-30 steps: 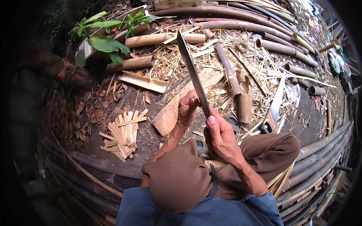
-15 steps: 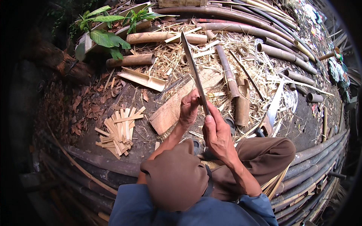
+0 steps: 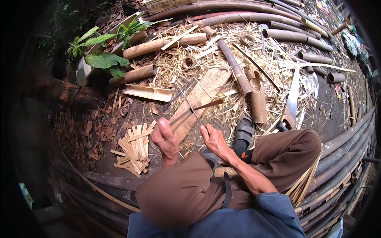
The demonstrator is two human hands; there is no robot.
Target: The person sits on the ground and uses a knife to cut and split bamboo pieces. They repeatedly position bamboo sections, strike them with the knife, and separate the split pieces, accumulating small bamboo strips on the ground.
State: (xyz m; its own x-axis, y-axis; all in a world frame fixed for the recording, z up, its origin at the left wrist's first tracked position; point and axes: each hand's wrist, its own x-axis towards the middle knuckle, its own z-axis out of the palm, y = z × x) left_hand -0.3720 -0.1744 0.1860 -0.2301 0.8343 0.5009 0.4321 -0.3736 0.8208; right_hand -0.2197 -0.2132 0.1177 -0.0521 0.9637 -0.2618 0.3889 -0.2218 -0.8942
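My left hand is closed in a fist. From it a flat, blade-like piece reaches right and away, smeared by motion near the fist and dark brown at its far end; its kind is unclear. My right hand is closed round the near end of a long, thin blade, which slants up and left, seen nearly edge-on. The two pieces cross between my hands, above a wide wooden plank. Whether they touch I cannot tell.
A heap of short pale bamboo strips lies left of my knees. Ahead are shavings, cut bamboo tubes and a split half. A handsaw rests at right. Bamboo poles lie alongside; leafy plants stand far left.
My hands have moved apart, the left one toward me and left. The long blade has tipped lower and left. A second blade-like piece now shows crossing it. The view has shifted slightly.
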